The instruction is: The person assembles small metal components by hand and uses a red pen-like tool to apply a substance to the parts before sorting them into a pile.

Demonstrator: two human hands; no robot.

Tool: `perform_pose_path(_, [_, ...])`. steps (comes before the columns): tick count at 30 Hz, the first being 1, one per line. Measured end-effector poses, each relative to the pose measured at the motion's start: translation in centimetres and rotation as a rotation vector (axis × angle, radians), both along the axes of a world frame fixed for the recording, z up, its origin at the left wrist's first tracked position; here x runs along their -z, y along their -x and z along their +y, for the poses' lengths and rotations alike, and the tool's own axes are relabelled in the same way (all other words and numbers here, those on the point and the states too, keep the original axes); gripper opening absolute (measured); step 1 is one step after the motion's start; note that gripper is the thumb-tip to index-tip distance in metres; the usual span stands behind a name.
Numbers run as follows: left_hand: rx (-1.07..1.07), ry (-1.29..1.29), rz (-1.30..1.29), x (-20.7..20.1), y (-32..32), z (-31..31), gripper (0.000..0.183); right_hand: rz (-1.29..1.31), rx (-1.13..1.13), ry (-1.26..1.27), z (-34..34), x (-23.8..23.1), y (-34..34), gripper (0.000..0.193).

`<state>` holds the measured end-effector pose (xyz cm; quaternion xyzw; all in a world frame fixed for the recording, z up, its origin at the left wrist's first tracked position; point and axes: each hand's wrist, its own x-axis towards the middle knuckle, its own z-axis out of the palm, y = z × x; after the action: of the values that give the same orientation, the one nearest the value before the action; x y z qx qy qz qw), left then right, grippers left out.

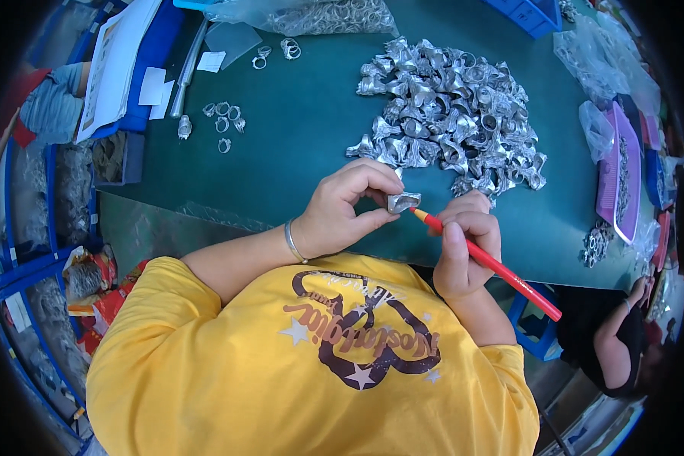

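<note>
Between the thumb and fingers of my left hand is a silver-coloured metal ring, pinched above the near edge of the table. My right hand is closed round a red pencil. The pencil's pale, sharpened end points left, and its red tip meets or almost meets the ring. Just beyond both hands lies a large heap of similar chunky silver rings on the green tabletop. A few of the nearest rings lie right by my right hand's fingers.
Several loose rings lie at the left, near a thin metal rod. Papers rest on a blue tray at far left. A bag of rings sits at the back. A purple basket stands right; another person's arm shows below it.
</note>
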<state>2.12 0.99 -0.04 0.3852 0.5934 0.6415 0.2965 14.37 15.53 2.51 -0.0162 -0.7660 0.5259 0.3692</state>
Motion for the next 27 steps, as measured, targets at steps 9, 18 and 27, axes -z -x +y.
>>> perform_pose_path(9, [-0.081,0.044,0.233,-0.9,0.3,0.0,0.027,-0.008,-0.011,-0.106,-0.5,-0.1,0.2,0.008])
perform_pose_path(18, [-0.078,0.020,0.291,-1.1,0.1,0.0,0.026,-0.038,-0.014,-0.108,-0.6,-0.4,0.6,0.008])
perform_pose_path(27, [-0.090,0.034,0.266,-1.5,0.0,0.1,0.026,-0.066,0.015,-0.037,-0.3,0.0,-0.1,0.006])
